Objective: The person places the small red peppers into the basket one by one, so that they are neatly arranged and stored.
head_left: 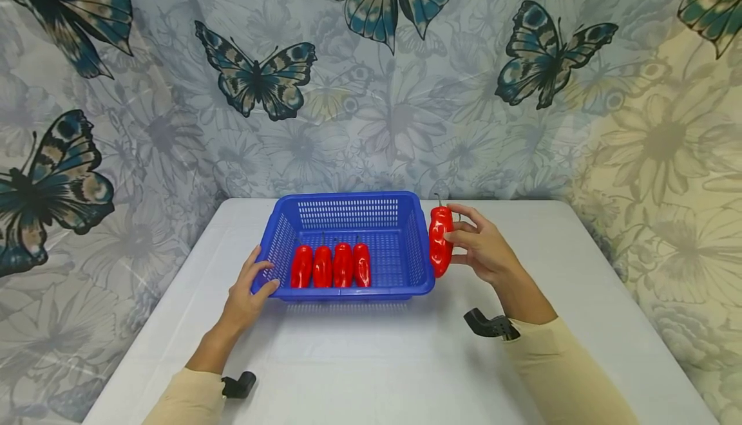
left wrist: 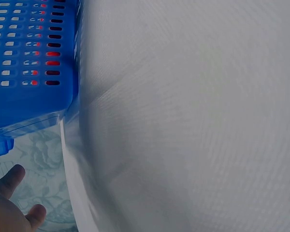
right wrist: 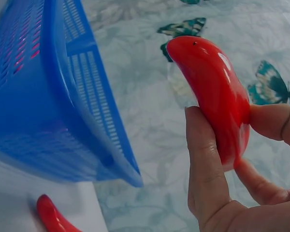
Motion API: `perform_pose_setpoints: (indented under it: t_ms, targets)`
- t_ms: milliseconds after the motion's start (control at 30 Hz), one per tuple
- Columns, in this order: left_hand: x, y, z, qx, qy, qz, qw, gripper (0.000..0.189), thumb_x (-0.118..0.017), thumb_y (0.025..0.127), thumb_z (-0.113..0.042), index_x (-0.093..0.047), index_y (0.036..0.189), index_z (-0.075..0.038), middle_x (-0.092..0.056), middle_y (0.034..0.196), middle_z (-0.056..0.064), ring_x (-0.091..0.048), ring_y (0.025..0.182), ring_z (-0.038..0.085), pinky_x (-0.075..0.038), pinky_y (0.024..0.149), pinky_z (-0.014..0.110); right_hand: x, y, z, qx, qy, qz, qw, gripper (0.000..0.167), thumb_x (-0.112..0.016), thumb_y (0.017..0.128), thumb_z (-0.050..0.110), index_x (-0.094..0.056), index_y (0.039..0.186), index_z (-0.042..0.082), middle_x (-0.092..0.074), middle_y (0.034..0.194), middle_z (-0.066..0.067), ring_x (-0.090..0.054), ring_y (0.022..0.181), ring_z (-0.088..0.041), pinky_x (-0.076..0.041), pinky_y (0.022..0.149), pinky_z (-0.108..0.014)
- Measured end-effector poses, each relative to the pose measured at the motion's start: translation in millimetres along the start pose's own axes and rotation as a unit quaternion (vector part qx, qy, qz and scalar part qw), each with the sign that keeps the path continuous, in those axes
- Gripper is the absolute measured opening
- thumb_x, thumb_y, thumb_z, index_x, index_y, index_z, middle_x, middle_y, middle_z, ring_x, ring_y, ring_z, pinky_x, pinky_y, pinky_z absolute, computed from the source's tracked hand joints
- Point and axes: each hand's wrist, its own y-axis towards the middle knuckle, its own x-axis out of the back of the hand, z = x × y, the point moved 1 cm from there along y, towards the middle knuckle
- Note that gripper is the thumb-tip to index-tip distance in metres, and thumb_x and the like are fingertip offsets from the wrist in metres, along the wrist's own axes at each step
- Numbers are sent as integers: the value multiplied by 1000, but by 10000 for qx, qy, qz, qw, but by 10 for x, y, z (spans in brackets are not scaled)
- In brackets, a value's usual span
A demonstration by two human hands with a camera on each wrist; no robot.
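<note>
My right hand (head_left: 480,245) holds a glossy red chili pepper (head_left: 440,241) upright, stem up, just beyond the right side of a blue perforated basket (head_left: 348,293). In the right wrist view, thumb and fingers pinch this pepper (right wrist: 217,92) from both sides. My left hand (head_left: 246,296) is at the basket's front left corner, thumb and a finger extended over the rim. Several red peppers (head_left: 342,265) stand side by side inside the basket, along its front wall. In the left wrist view, fingertips (left wrist: 12,180) show beyond the basket rim (left wrist: 0,146).
Another red pepper (right wrist: 55,216) lies on the white table (head_left: 359,360), below the basket in the right wrist view. Butterfly-print cloth (head_left: 400,122) hangs behind the table. Each wrist wears a black camera mount (head_left: 489,324).
</note>
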Motion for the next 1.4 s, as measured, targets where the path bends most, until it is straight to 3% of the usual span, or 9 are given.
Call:
perform_pose_setpoints:
  t_ms: [800,1400]
  targets:
    - [-2,0,0,-10,64,-31,10000,33,-60,93,-24,-55,123,-9,-17,159,8,-19,140,44,-26,103,64,-513,383,-219,-483,-686,67,9965,68,-64,85,-1,-37,146,15,-47,122,-22,-56,102,-39,-55,71,-51]
    - [0,-4,-6,7,1,20,10000,34,-59,94,-25,-54,124,-8,-16,159,8,-18,140,43,-26,103,63,-773,540,-372,-637,-1439,87,9875,67,-65,83,-1,-41,143,14,-46,117,-21,-57,95,-37,-57,65,-49]
